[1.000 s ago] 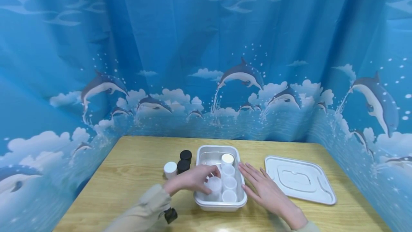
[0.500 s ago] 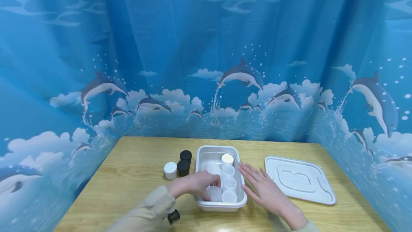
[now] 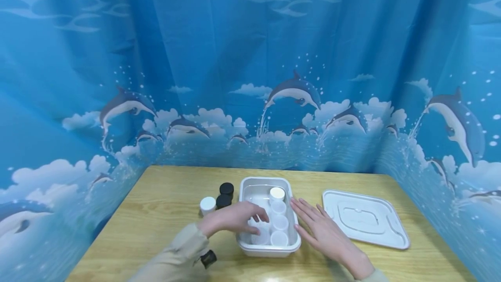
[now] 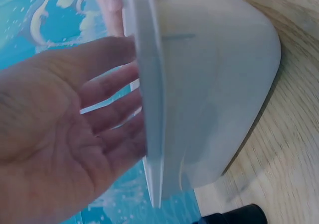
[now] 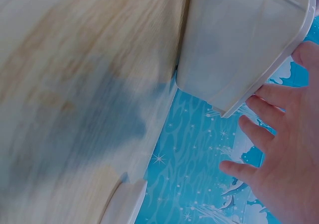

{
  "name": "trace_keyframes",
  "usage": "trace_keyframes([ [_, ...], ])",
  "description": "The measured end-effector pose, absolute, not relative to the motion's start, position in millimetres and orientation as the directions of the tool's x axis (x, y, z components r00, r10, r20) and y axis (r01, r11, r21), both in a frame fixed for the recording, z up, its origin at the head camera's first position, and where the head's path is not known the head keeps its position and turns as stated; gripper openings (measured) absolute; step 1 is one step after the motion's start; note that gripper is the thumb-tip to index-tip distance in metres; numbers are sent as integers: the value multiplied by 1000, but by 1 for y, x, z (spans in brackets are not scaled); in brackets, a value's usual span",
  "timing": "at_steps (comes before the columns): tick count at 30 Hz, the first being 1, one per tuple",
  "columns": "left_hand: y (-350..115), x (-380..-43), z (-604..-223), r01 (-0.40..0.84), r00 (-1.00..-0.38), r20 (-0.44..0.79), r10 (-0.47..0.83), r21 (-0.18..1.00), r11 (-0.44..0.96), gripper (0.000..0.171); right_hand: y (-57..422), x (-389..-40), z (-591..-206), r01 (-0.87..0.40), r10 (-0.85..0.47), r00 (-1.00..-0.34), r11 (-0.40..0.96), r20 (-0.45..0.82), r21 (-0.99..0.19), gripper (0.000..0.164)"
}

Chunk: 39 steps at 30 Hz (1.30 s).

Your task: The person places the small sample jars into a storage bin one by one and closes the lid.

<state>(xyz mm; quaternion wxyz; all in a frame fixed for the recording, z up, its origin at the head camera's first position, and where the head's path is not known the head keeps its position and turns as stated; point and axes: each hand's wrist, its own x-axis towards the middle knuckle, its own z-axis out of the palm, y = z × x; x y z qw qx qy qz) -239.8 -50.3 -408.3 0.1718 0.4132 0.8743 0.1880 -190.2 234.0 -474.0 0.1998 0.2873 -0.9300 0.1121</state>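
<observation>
A white plastic box point(image 3: 267, 253) stands on the table. Along its right side runs a row of translucent cups point(image 3: 280, 222), with a white-topped jar point(image 3: 277, 193) at the back of that row. Another translucent cup point(image 3: 261, 237) sits in the front left corner. My left hand point(image 3: 238, 217) reaches over the left rim, thumb and fingers spread apart just above this cup. In the left wrist view, the fingertips of that hand point(image 4: 75, 109) are hidden behind the rim. My right hand point(image 3: 318, 232) rests its straight fingers on the right rim.
Left of the box stand two black-lidded jars point(image 3: 226, 189) and a white-lidded jar point(image 3: 207, 206), partly behind the left hand. A white lid point(image 3: 365, 217) lies flat on the table point(image 3: 176, 186) at right. A blue dolphin-print curtain point(image 3: 250, 99) surrounds the table.
The front left cup has gone down into the box. My left hand dipped in with it, then rose slightly and spread its fingers off the cup. The right hand stays put.
</observation>
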Motion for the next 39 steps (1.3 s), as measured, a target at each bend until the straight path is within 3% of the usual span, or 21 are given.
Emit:
trace_keyframes([
  [11, -76, -251, -410, 496, -778, 97, 620, 701, 513, 24, 234, -190, -471, -578, -493, -757, 812, 430, -87, 57],
  [20, -99, -257, -421, 398, -889, 261, 377, 848, 350, 32, 233, -190, -472, -580, -494, -751, 810, 438, -81, 58],
  [25, -115, -256, -427, 319, -941, 278, 192, 917, 239, 33, 233, -191, -472, -583, -497, -748, 809, 439, -78, 58],
  [31, -131, -256, -440, 275, -961, 274, 28, 949, 153, 31, 233, -190, -472, -585, -498, -747, 807, 440, -80, 58],
  [39, -152, -255, -457, 213, -973, 227, -33, 949, 232, 39, 233, -189, -472, -585, -496, -749, 806, 439, -88, 57],
])
